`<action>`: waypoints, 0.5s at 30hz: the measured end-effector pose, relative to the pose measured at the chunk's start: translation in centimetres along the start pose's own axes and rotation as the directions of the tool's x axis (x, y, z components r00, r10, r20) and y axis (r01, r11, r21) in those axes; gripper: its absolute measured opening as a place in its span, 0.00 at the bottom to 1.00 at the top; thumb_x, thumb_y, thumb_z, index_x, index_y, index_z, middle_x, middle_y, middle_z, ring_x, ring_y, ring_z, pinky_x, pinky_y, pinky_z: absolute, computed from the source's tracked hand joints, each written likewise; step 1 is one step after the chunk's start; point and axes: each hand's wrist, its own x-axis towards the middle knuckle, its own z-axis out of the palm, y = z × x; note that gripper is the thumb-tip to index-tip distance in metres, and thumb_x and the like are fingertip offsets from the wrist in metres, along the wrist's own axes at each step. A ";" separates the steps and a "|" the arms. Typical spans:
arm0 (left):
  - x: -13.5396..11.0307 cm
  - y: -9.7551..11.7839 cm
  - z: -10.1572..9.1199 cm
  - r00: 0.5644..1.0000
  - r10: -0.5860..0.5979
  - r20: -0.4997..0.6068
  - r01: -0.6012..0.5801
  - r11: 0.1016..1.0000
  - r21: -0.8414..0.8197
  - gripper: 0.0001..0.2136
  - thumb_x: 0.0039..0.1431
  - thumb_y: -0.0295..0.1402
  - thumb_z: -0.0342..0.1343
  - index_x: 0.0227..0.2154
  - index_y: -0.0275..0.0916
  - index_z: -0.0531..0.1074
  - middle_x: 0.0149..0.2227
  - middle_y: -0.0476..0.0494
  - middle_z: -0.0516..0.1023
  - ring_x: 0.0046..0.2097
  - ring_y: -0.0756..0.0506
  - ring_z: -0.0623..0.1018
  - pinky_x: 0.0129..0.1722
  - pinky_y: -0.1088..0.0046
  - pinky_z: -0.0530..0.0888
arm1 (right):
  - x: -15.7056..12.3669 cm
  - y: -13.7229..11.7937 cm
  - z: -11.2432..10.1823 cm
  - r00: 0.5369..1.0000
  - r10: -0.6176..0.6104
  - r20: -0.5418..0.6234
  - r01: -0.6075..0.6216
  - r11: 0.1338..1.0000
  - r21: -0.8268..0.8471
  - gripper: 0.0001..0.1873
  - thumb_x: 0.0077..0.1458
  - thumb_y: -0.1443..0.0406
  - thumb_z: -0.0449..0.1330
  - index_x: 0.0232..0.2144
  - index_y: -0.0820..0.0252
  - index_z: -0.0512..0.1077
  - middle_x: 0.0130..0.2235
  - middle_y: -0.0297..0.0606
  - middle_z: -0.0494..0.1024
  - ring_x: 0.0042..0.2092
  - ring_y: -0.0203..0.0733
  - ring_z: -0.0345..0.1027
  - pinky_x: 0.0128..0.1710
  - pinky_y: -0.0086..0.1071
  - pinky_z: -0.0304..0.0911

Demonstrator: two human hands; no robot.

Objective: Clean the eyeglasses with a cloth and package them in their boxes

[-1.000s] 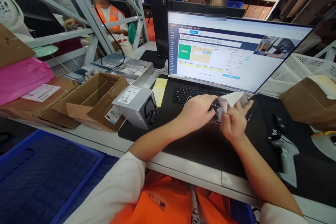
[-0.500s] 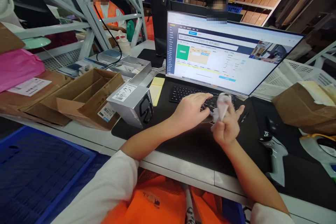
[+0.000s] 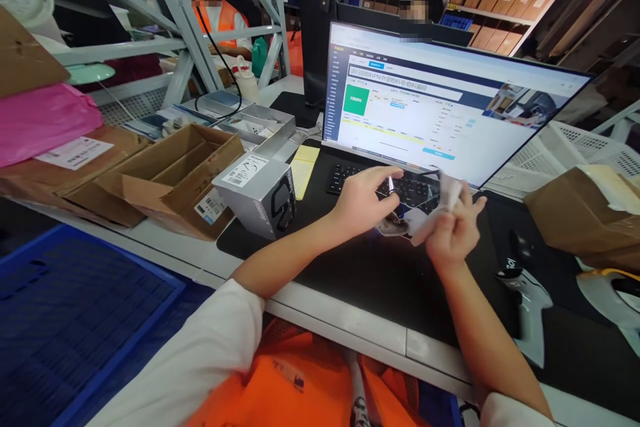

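Note:
My left hand [image 3: 367, 203] is closed, thumb and index finger pinching what looks like a pair of glasses [image 3: 395, 223], with thin dark edges and a clear shiny part over the keyboard. My right hand [image 3: 454, 230] closes around a thin white cloth [image 3: 447, 193], its fingers bunched with the outer one sticking out. The cloth is blurred by motion and touches or overlaps the glasses' right side. Behind both hands lies a black keyboard [image 3: 340, 177], partly covered by them. To the left, a silver-grey box [image 3: 257, 197] with a black printed shape stands on the black mat [image 3: 340, 287].
A monitor [image 3: 450, 107] stands behind the keyboard. Yellow notes [image 3: 304, 170], open cardboard boxes [image 3: 175, 180] and a grey tray [image 3: 273, 130] are to the left. A barcode scanner [image 3: 530, 313], mouse [image 3: 521, 245] and brown carton [image 3: 575, 213] lie right. Two people sit beyond.
My right hand has moved right and slightly down with the white cloth, away from my left hand. More of the clear shiny part shows between them. The view has shifted slightly.

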 end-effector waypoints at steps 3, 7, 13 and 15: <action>0.6 -1.7 0.6 0.993 -0.085 -0.082 0.066 0.976 -0.210 0.14 0.62 0.26 0.54 0.50 0.38 0.65 0.50 0.36 0.80 0.53 0.44 0.81 0.56 0.62 0.77 | 2.0 1.6 -1.1 0.889 0.427 -0.164 -0.394 0.897 0.200 0.17 0.64 0.52 0.57 0.29 0.58 0.66 0.32 0.35 0.71 0.42 0.44 0.71 0.52 0.43 0.65; 0.9 -2.1 0.9 0.985 -0.008 -0.170 -0.052 0.939 -0.340 0.09 0.73 0.40 0.46 0.50 0.44 0.56 0.60 0.30 0.73 0.65 0.42 0.72 0.61 0.55 0.73 | 3.2 1.8 -1.5 0.772 0.635 -0.037 -0.577 0.724 0.379 0.18 0.61 0.53 0.61 0.26 0.56 0.64 0.25 0.29 0.62 0.26 0.34 0.59 0.30 0.30 0.65; -1.4 -0.3 3.0 0.978 0.123 -0.169 -0.191 0.859 -0.474 0.18 0.70 0.49 0.50 0.52 0.43 0.59 0.61 0.29 0.72 0.66 0.40 0.69 0.66 0.51 0.68 | 2.3 -3.5 -0.3 0.650 0.675 0.348 -0.717 0.393 0.576 0.24 0.64 0.44 0.53 0.40 0.57 0.72 0.39 0.39 0.79 0.39 0.45 0.76 0.41 0.43 0.74; -2.3 0.2 3.6 0.977 0.130 -0.168 -0.195 0.861 -0.470 0.20 0.70 0.48 0.51 0.55 0.43 0.58 0.61 0.29 0.72 0.67 0.39 0.69 0.66 0.51 0.68 | 1.9 -5.8 -0.6 0.608 0.625 0.490 -0.747 0.241 0.620 0.29 0.64 0.41 0.49 0.47 0.56 0.73 0.47 0.43 0.80 0.47 0.50 0.77 0.47 0.49 0.74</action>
